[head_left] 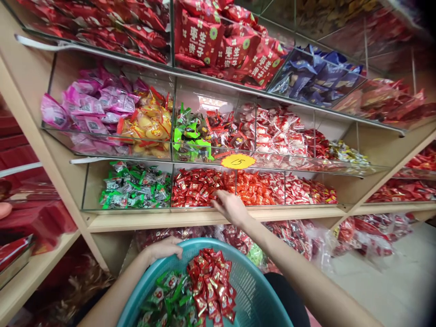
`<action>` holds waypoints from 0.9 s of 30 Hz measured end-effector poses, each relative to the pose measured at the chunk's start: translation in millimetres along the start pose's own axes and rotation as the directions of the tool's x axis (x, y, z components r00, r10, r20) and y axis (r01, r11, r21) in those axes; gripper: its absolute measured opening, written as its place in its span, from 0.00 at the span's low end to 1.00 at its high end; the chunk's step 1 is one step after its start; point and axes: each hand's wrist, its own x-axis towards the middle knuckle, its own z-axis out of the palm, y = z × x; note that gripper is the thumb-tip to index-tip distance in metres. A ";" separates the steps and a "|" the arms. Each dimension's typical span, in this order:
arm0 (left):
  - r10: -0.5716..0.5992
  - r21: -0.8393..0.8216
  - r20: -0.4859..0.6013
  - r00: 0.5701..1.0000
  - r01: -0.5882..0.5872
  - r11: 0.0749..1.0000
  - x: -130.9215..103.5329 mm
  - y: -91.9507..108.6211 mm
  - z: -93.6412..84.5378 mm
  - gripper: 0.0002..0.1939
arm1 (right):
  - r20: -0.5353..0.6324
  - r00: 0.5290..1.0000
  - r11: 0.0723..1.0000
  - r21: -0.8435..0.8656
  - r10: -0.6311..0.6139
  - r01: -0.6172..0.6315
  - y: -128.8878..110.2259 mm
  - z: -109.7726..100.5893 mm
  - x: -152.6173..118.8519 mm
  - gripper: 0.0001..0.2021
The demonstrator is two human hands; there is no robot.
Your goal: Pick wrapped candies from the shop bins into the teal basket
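Note:
My left hand [163, 250] grips the rim of a teal plastic basket [254, 277], thumb over the edge. Inside the basket, green-wrapped candies [166, 295] lie on the left and a heap of red-wrapped candies [213, 286] beside them. My right hand [231, 206] reaches over the front of the lowest shelf, its fingers apart at the edge of a bin of small red candies [194, 186]. Nothing shows in its fingers. Orange-red candies [257, 188] lie just right of that hand, and green and white packets [136, 186] fill the bin to the left.
Clear panels divide the wooden shelf [136, 221]. A yellow price tag [238, 161] marked 15 hangs above my right hand. Higher bins hold pink packets [98, 100], red bags [200, 36] and blue packets [316, 75]. Plastic bags [368, 236] lie below. Another person's fingertip [4, 210] shows at left.

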 end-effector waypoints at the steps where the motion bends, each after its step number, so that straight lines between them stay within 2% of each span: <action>1: -0.003 -0.005 -0.001 1.000 0.003 1.000 -0.4 0.1 0.1 0.10 | -0.001 0.999 0.999 -0.004 0.052 -0.052 0.4 2.2 15.9 0.12; 4: -0.015 -0.031 0.000 1.000 0.015 0.999 -2.2 -0.1 -0.1 0.10 | 0.057 0.976 0.977 -0.041 0.211 -0.209 2.2 15.2 52.1 0.17; 7: -0.024 -0.044 -0.004 1.000 0.024 0.999 -3.3 -1.2 -1.0 0.09 | 0.118 0.945 0.952 -0.077 0.305 -0.297 6.3 27.3 68.3 0.19; 14: -0.020 -0.018 -0.008 1.000 0.020 1.000 -2.5 -2.0 -3.1 0.10 | 0.116 0.947 0.953 -0.083 0.300 -0.292 13.5 33.6 66.3 0.15; 19: -0.028 -0.032 0.023 0.999 0.029 0.999 -6.3 3.3 -2.4 0.13 | 0.075 0.951 0.953 -0.083 0.299 -0.293 7.9 21.6 60.2 0.16; 21: -0.032 -0.032 0.014 0.999 0.033 0.999 -7.9 5.1 -2.1 0.14 | -0.013 0.964 0.964 -0.004 0.265 -0.265 3.6 11.1 51.4 0.16; 24: -0.042 -0.039 0.023 0.999 0.042 0.998 -9.3 5.7 -2.1 0.15 | -0.199 0.956 0.940 0.307 0.218 -0.150 -6.5 -3.7 23.7 0.14; 25: -0.040 -0.043 0.027 0.999 0.041 0.998 -9.4 5.4 -2.1 0.14 | -0.217 0.948 0.892 0.435 0.235 -0.122 -10.7 -5.9 10.6 0.14; 27: -0.040 -0.042 0.030 0.999 0.041 0.998 -9.4 4.8 -2.0 0.14 | -0.119 0.951 0.728 0.673 0.286 -0.135 -18.6 -3.3 -18.8 0.15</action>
